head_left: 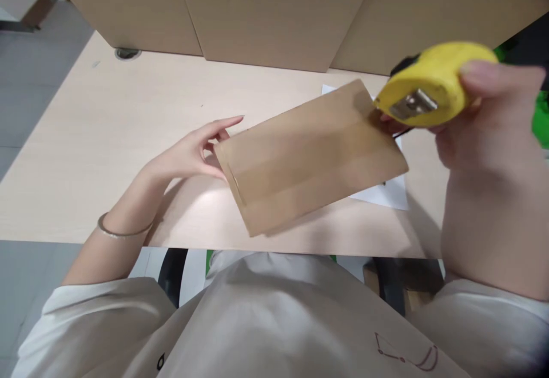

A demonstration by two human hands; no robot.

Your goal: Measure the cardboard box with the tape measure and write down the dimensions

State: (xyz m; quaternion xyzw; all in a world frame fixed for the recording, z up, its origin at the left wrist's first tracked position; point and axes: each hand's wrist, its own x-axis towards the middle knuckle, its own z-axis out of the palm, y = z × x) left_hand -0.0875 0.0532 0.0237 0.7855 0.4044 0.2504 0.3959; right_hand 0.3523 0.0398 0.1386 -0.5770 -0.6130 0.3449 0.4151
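Observation:
A long brown cardboard box (309,155) lies aslant in front of me, above the pale tabletop. My left hand (191,152) is at its left end; the index finger stretches past the upper corner, while other fingertips go out of sight behind the box edge. In my right hand (493,95) is a yellow tape measure (433,83) with a metal clip facing me. It is raised over the box's right end and hides part of it. Some right fingertips show below the tape measure, close to the box; whether they touch it I cannot tell.
White paper (384,194) lies on the desk (86,155), partly under the box. Tall brown panels (274,18) stand along the desk's back edge. A round cable hole (127,54) is at the back left. Green items (541,119) show at the far right.

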